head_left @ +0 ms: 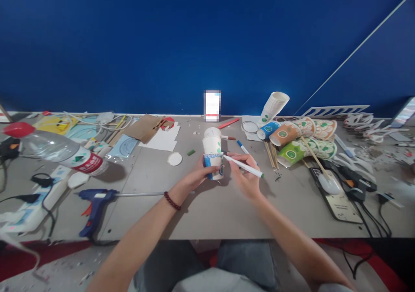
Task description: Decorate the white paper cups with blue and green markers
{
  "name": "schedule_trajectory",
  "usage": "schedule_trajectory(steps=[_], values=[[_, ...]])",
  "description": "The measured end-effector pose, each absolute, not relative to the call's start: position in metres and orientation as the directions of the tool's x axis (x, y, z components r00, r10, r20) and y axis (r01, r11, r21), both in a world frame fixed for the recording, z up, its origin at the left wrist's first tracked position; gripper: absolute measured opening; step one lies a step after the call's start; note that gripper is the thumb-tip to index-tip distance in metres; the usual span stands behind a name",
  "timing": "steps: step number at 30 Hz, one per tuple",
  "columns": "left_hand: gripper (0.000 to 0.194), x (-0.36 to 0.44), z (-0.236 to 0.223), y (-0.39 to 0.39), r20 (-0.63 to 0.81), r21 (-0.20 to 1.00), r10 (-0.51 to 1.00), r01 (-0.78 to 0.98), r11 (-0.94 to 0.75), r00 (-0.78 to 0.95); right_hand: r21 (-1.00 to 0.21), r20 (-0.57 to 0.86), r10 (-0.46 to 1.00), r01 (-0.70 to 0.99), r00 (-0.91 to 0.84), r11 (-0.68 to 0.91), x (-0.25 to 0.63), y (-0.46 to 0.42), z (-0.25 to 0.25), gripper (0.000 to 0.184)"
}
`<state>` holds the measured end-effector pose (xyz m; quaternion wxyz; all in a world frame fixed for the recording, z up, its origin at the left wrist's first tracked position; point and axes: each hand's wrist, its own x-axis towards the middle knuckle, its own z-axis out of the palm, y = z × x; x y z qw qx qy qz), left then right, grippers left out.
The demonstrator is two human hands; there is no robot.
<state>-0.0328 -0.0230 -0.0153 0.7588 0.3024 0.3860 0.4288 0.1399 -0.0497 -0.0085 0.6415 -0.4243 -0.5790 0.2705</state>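
Observation:
In the middle of the table two paper cups stand one above the other. The lower is a blue and white paper cup [210, 160], the upper a white paper cup [212, 142] with green dots. My left hand [201, 171] is wrapped round the lower cup, its thumb across the front. A white marker pen [244, 166] with a green end sits in my right hand [244, 175], its tip against or close to the cup's right side. A white paper disc [175, 158] and a small green piece [191, 152] lie to the left.
A blue glue gun [99, 205], a water bottle [65, 149] and a power strip [39, 201] are at left. Stacked coloured cups [298, 132], wooden sticks [271, 154] and a phone [340, 201] are at right. A blue wall [145, 45] closes the back, with a blurred screen [212, 106] before it.

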Motion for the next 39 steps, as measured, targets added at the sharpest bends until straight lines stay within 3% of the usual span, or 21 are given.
schedule_trajectory(steps=[13, 29, 39], values=[[0.067, -0.0317, -0.0129, -0.0253, -0.284, 0.809, 0.897, -0.417, 0.414, 0.339, -0.797, 0.58, 0.806, 0.284, 0.118, 0.532, 0.1343, -0.0496, -0.0173, 0.006], [0.079, -0.0313, -0.0078, -0.0267, -0.282, 0.825, 0.895, -0.388, 0.411, 0.346, -0.813, 0.554, 0.826, 0.277, 0.1, 0.512, 0.134, -0.0498, -0.0157, 0.007], [0.073, -0.0309, -0.0098, -0.0261, -0.308, 0.81, 0.893, -0.402, 0.427, 0.328, -0.812, 0.559, 0.825, 0.26, 0.087, 0.522, 0.1351, -0.0497, -0.0131, 0.01]])
